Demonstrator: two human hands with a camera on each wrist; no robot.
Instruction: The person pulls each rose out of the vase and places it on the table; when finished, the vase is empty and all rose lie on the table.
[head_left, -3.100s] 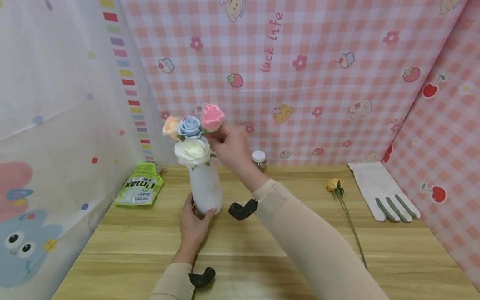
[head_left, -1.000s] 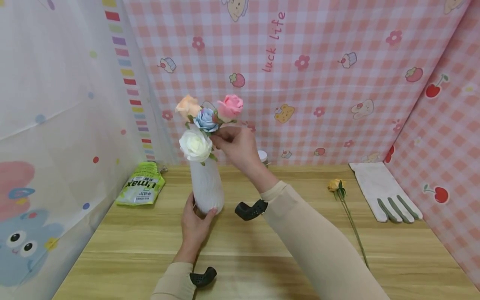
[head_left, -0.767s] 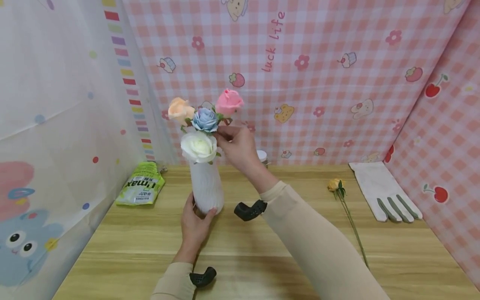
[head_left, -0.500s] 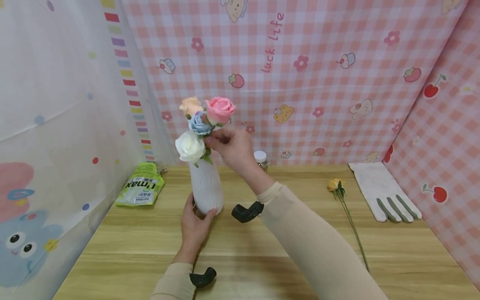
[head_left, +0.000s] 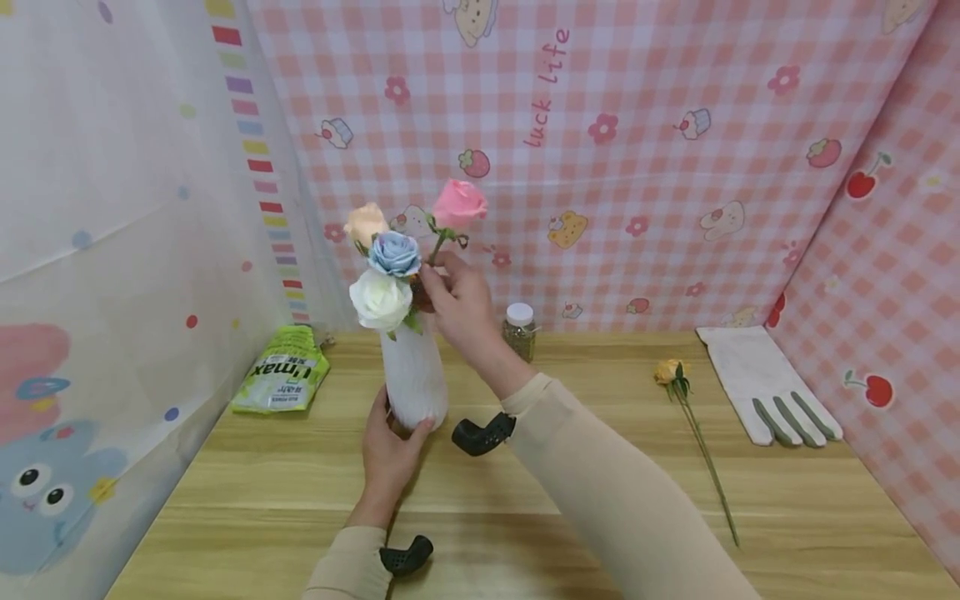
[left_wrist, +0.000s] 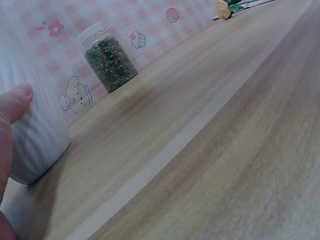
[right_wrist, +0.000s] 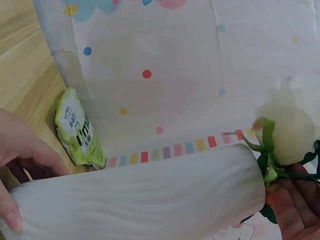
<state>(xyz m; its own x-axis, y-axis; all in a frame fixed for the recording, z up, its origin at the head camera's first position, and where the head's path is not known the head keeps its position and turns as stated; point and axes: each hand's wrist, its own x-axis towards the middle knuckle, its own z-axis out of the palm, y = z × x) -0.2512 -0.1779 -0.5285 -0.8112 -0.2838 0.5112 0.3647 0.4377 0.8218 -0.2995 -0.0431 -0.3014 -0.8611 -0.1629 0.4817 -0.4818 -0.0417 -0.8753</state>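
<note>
A white ribbed vase (head_left: 414, 375) stands on the table. My left hand (head_left: 392, 450) grips it low down, its thumb (left_wrist: 19, 102) lying along the vase wall in the left wrist view. From its mouth rise a white rose (head_left: 381, 300), a blue rose (head_left: 395, 253) and a peach rose (head_left: 366, 223). My right hand (head_left: 465, 304) is at the mouth, pinching the stem of a pink rose (head_left: 460, 204) that stands higher to the right. In the right wrist view, fingers (right_wrist: 290, 205) press among green stems beside the vase rim; the fingertips are partly hidden.
A yellow rose (head_left: 670, 372) with a long stem lies on the right of the table, beside a white glove (head_left: 757, 379). A jar of dark beads (head_left: 519, 333) stands behind my right wrist. The green packet (head_left: 283, 371) is at the back left, near the curtain.
The flower heads have swayed about above the vase. The pink rose now stands higher and farther right, apart from the blue one, with its stem showing. My left hand has stayed on the vase.
</note>
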